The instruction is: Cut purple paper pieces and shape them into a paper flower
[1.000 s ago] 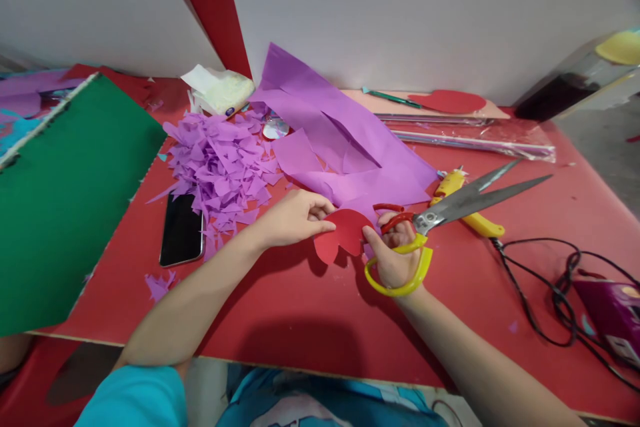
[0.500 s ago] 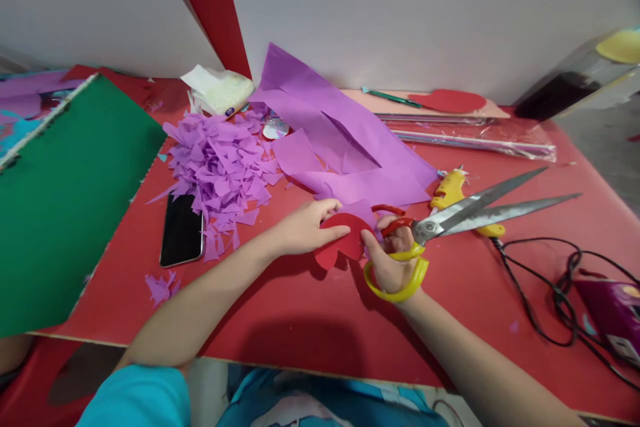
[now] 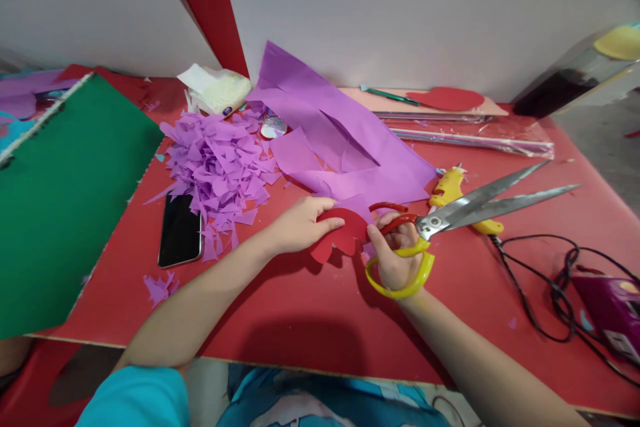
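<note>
My left hand (image 3: 297, 225) pinches a rounded red paper cut-out (image 3: 343, 233) low over the red table (image 3: 300, 307). My right hand (image 3: 395, 250) also touches the cut-out with its thumb while its fingers sit in the yellow and red handles of large scissors (image 3: 470, 207). The long steel blades are slightly apart and point right, away from the paper. A big sheet of purple paper (image 3: 335, 140) lies just behind both hands.
A heap of purple paper scraps (image 3: 215, 167) partly covers a black phone (image 3: 180, 230). A green sheet (image 3: 65, 193) overhangs the left edge. A yellow glue gun (image 3: 457, 193) lies behind the scissors. Black cable (image 3: 540, 280) and a purple device (image 3: 613, 307) are at right.
The scissors' blades have opened a little and swung slightly. Both hands with the red cut-out stay in nearly the same spot.
</note>
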Available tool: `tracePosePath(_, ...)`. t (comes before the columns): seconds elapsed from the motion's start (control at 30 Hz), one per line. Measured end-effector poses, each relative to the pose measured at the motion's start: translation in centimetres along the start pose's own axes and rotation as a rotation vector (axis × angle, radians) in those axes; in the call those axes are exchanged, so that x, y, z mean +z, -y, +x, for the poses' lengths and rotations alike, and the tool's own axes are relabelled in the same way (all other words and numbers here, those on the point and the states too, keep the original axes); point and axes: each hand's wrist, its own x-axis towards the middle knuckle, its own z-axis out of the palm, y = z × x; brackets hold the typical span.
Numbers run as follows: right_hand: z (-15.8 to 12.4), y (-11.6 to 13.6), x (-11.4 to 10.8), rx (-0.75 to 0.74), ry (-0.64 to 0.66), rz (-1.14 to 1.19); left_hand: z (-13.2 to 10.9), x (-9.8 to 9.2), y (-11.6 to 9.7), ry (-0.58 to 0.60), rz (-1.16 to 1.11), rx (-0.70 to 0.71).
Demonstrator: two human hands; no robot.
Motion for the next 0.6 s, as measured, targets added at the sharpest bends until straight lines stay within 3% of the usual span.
tracePosePath(0.23, -0.09, 0.05, -0.04, 0.091, 0.033, 0.053, -0.01, -0.08, 0.2, -0.006, -0.1, -0.061)
tracePosePath(0.6, -0.16, 0.17, 0.45, 0.116, -0.046, 0.076, 0.06, -0.02, 0.08, -0.018, -0.046, -0.056)
